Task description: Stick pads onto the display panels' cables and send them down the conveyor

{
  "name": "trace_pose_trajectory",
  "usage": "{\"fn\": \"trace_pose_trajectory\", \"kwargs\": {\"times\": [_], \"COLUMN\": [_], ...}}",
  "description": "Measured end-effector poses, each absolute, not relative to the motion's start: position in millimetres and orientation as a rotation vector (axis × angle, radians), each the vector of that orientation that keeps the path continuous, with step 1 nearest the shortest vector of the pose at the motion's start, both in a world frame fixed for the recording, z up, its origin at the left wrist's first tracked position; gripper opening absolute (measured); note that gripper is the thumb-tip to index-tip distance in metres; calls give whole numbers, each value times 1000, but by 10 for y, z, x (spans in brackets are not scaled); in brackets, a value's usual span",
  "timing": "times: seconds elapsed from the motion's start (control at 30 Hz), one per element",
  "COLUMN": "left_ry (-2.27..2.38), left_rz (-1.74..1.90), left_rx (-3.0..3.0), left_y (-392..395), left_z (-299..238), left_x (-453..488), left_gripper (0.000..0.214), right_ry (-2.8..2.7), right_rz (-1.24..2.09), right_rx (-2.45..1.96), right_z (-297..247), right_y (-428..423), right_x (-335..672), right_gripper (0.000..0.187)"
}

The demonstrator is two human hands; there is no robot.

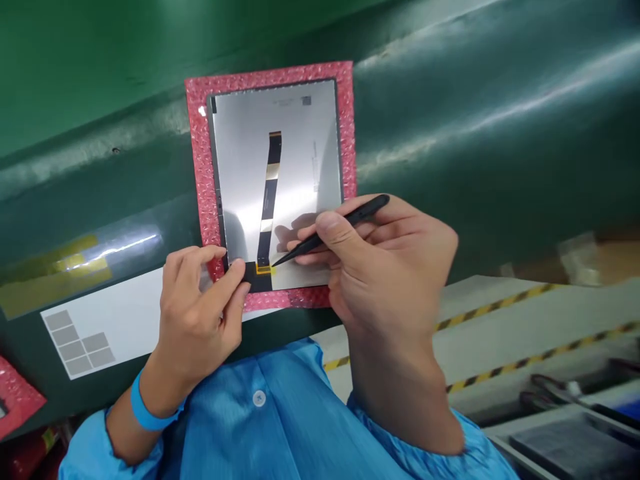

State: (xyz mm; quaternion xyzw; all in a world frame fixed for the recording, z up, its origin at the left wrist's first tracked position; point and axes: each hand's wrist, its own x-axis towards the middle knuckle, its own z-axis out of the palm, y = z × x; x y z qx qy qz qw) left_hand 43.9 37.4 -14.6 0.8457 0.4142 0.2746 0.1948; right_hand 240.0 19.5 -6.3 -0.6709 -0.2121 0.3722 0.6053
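A silvery display panel (pixel 305 167) lies back side up on pink bubble wrap (pixel 195 147). A dark ribbon cable (pixel 270 200) runs along its middle down to a yellow-taped connector (pixel 263 269) by the near edge. My left hand (pixel 200 310) grips the panel's near left corner, thumb on the black strip and fingers bent at the side edge. Pinched in my right hand (pixel 385 267) are slim black tweezers (pixel 320 241), slanting down with the tip at or just above the connector's right end. Some of my right fingers are hidden behind the thumb and palm.
The green work mat (pixel 475 133) spreads around the panel. To the left lie a white sheet with grey squares (pixel 120 327) and yellow strips under clear film (pixel 65 270). Another pink wrap (pixel 17 400) sits at the lower left. Yellow-black tape (pixel 500 307) marks the floor at right.
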Motion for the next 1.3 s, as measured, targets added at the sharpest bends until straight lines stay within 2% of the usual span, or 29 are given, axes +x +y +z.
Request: {"fn": "trace_pose_trajectory", "kwargs": {"times": [0.23, 1.03, 1.3], "left_ry": [1149, 1190, 1114], "left_rz": [774, 628, 559], "left_rx": [2395, 2411, 2515], "left_y": [382, 369, 377], "left_z": [-132, -75, -87], "left_x": [478, 469, 486], "left_gripper": [28, 21, 35], "right_ry": [-551, -641, -704], "right_rz": [765, 656, 599], "right_rx": [-1661, -1776, -1787], "right_z": [-27, 3, 2], "right_y": [176, 181, 173], "right_x": [2364, 2329, 2299], "right_gripper": [15, 16, 18]}}
